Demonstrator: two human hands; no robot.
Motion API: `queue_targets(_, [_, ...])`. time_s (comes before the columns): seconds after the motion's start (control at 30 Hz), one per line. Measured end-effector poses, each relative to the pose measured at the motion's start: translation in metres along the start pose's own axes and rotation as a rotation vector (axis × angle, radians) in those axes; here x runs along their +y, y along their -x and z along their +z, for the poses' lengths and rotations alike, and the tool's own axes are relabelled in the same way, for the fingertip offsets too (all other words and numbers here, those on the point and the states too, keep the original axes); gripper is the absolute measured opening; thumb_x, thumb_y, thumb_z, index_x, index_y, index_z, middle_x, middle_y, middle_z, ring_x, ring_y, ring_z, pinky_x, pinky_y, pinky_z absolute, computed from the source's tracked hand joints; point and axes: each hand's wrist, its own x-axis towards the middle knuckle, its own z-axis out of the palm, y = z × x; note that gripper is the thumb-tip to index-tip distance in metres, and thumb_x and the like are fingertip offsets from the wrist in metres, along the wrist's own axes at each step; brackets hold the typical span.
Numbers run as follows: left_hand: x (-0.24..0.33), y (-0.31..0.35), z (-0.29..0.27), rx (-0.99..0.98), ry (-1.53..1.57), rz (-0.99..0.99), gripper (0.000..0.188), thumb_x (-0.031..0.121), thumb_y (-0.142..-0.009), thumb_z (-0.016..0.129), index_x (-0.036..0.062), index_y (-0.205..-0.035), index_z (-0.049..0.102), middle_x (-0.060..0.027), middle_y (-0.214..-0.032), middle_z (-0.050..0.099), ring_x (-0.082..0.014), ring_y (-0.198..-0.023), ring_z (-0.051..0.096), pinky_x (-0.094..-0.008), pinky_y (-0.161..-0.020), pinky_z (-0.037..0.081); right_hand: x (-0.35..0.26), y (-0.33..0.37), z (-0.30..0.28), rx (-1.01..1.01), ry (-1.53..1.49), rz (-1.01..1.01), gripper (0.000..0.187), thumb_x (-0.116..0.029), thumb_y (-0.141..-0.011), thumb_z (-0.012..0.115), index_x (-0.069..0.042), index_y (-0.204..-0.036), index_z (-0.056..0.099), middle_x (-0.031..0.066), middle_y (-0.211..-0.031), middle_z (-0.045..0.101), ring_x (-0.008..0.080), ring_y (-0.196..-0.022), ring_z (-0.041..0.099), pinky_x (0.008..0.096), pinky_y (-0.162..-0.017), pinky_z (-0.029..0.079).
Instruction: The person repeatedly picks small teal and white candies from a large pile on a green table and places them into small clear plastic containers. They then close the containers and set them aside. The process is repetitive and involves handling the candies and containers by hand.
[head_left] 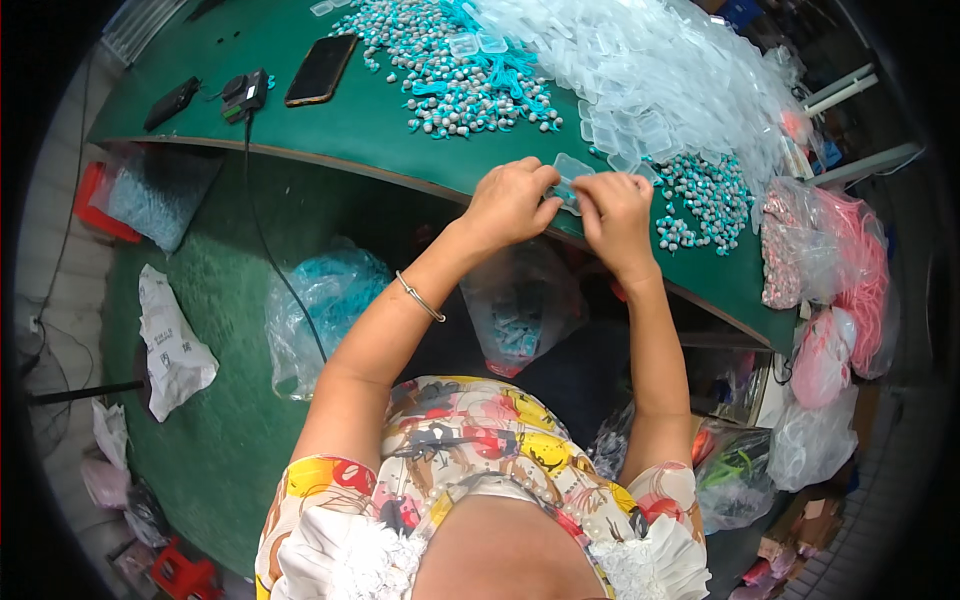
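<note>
Left hand (510,200), ctr frame: fingers curled, grip pinching the left end of a small clear plastic case (572,170). Thin bangle (420,297) on the wrist.
Right hand (615,215), just right of ctr: grip pinched on the same case, right end. Hands nearly touching, both over the near edge of the green tabletop (380,130).
Clear plastic case: between both hands, ctr frame, at the tabletop edge; partly hidden by fingers.
Heap of teal-and-grey beaded charms w/ teal cords (450,70): top ctr, on tabletop.
Second, smaller lot of same charms (705,195): right of hands.
Heap of empty clear cases (660,70): upper right, large pile.
Black phone (321,69): upper left, flat on tabletop. 2nd dark device (171,103) and corded black gadget (246,94) further left.
Clear bags of pink items (850,270): right edge.
Bag w/ teal contents (520,310): below tabletop, under the hands.
</note>
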Motion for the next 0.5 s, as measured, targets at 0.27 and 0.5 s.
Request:
queue_targets(0.27, [-0.006, -0.003, -0.006, -0.055, -0.050, 0.117, 0.039, 0.024, -0.077, 0.075, 0.0086, -0.110, 0.064, -0.0117, -0.087, 0.059, -0.0333, -0.080, 0.062, -0.0443, -0.070, 0.050, 0.041, -0.097, 0.072, -0.085, 0.162, 0.147, 0.008, -0.018, -0.081, 0.068, -0.014, -0.084, 0.075, 0.0070, -0.090, 0.070, 0.0275, -0.089, 0.065, 0.0485, -0.083, 0.038])
queue_targets(0.5, [-0.010, -0.001, -0.004, -0.048, -0.038, 0.110, 0.041, 0.027, -0.076, 0.075, 0.0088, -0.111, 0.064, -0.0098, -0.088, 0.060, -0.0319, -0.084, 0.062, -0.0439, -0.072, 0.050, 0.051, -0.141, 0.091, -0.558, 0.396, 0.323, 0.017, -0.018, -0.074, 0.067, -0.017, -0.089, 0.077, 0.0060, -0.084, 0.073, 0.0298, -0.087, 0.068, 0.0498, -0.077, 0.036])
